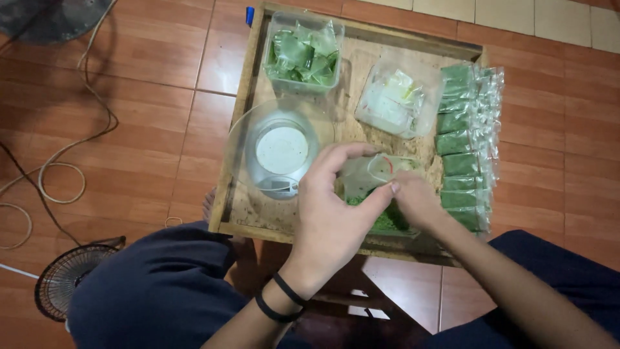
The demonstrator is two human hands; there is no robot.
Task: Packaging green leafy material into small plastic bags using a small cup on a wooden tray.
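Left hand (336,213) and right hand (416,200): fingers pinched together on a small clear bag (381,169), held over loose green bits (384,220) at the near edge of a wooden tray (236,116); bag contents unclear. Adjacent: glass bowl (281,152) to the left; two plastic tubs (303,52) behind; filled green packets (462,145) stacked along the right

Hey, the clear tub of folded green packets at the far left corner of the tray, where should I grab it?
Take the clear tub by its two long side walls just under the rim, coming straight down from above. It stands upright and open-topped, the green packets fill the middle, and the glass bowl crowds its near side.
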